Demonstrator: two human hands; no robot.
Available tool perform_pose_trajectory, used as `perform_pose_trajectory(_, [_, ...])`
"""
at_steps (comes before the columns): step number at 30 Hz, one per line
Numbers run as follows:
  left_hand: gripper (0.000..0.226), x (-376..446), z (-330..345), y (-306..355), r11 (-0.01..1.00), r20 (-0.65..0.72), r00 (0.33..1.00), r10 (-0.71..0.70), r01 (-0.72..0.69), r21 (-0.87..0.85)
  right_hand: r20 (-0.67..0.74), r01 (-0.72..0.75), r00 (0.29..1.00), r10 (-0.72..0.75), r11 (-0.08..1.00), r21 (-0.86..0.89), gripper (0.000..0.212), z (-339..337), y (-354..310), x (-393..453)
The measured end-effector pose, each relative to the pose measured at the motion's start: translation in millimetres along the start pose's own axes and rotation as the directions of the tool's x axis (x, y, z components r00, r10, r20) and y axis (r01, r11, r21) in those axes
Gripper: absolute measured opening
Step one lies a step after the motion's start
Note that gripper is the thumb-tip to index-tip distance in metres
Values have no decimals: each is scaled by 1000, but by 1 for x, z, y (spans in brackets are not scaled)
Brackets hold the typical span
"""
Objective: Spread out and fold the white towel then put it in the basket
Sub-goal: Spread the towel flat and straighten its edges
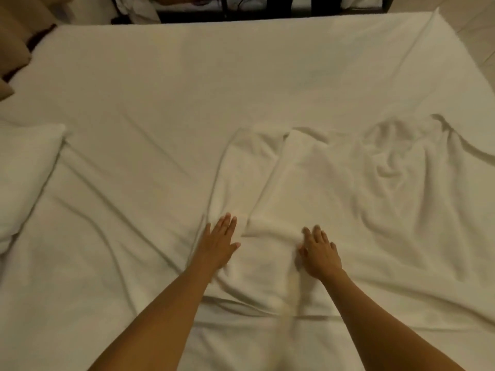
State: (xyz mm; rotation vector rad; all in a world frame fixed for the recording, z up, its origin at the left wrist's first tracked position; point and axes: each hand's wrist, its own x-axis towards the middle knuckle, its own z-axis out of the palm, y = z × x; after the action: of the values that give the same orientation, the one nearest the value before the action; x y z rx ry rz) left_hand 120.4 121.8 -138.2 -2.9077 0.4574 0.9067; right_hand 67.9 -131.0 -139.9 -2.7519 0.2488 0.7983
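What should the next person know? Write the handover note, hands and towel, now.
Left hand: flat, open, pressing the towel's left part.
Right hand: on the towel's near middle, fingers curled; whether it grips is unclear.
Towel: on the bed, wrinkled, left edge lapped over, right part bunched.
Basket: not in view.
Done: towel laid out, partly.
Left: smooth flat, fold, put in basket.

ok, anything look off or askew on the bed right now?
The white towel lies rumpled, not flat: a flap is doubled over near the left hand and creases bunch at its far right. The right hand rests on it. No basket in view.
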Motion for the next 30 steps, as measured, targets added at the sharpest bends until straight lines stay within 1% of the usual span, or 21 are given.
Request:
perform_pose_trajectory(4, [67, 3, 1, -40, 1000, -19, 1000, 6, -6, 2, -31, -5, 999, 5, 1000, 22, 59, 20, -59, -4])
perform_pose_trajectory(7, [67, 9, -2, -64, 1000, -21, 1000, -3, 3, -28, -48, 27, 999, -25, 999, 40, 61, 32, -96, -9])
perform_pose_trajectory(9, [69, 14, -5, -75, 994, -11, 1000, -8, 6, -113, -43, 55, 998, -53, 996, 66, 63, 42, -115, -15])
perform_pose_trajectory(11, [71, 18, -8, -81, 970, 6, 1000, -3, 4, -244, -29, 85, 996, -83, 993, 79, 63, 55, -131, -22])
perform_pose_trajectory(15, [67, 19, -3, -81, 895, -18, 999, 27, -32, -445, 52, 137, 989, -140, 989, 51, 58, 78, -152, -40])
perform_pose_trajectory(16, [66, 18, -1, -79, 863, -22, 1000, 15, -24, -505, 57, 158, 985, -160, 986, 50, 62, 83, -157, -45])
perform_pose_trajectory(18, [64, 17, 1, -75, 784, -42, 998, -37, 3, -621, 22, 173, 984, -176, 980, 97, 80, 92, -163, -55])
perform_pose_trajectory(19, [62, 18, 1, -73, 749, -65, 995, -73, 11, -662, -15, 157, 988, -157, 979, 129, 82, 98, -165, -60])
perform_pose_trajectory(20, [60, 20, 0, -73, 723, -88, 990, -114, 22, -691, -71, 157, 986, -148, 978, 135, 76, 104, -166, -64])
perform_pose_trajectory(21, [59, 21, -2, -73, 701, -103, 983, -154, 35, -712, -125, 165, 981, -151, 980, 110, 68, 108, -167, -68])
perform_pose_trajectory(23, [62, 24, -9, -76, 657, -74, 977, -199, 78, -750, -194, 196, 963, -186, 980, 35, 62, 115, -167, -73])
perform_pose_trajectory(25, [66, 24, -16, -80, 622, -10, 978, -208, 124, -773, -187, 248, 951, -246, 969, -16, 61, 119, -169, -77])
perform_pose_trajectory(26, [64, 23, -20, -82, 616, 5, 977, -212, 137, -776, -185, 283, 940, -287, 958, -47, 60, 119, -171, -79])
perform_pose_trajectory(28, [50, 18, -24, -85, 604, 8, 975, -221, 143, -784, -179, 356, 911, -373, 927, -118, 61, 121, -175, -78])
perform_pose_trajectory(30, [38, 13, -25, -87, 571, 9, 976, -219, 135, -810, -164, 409, 885, -435, 896, -171, 70, 122, -180, -75])
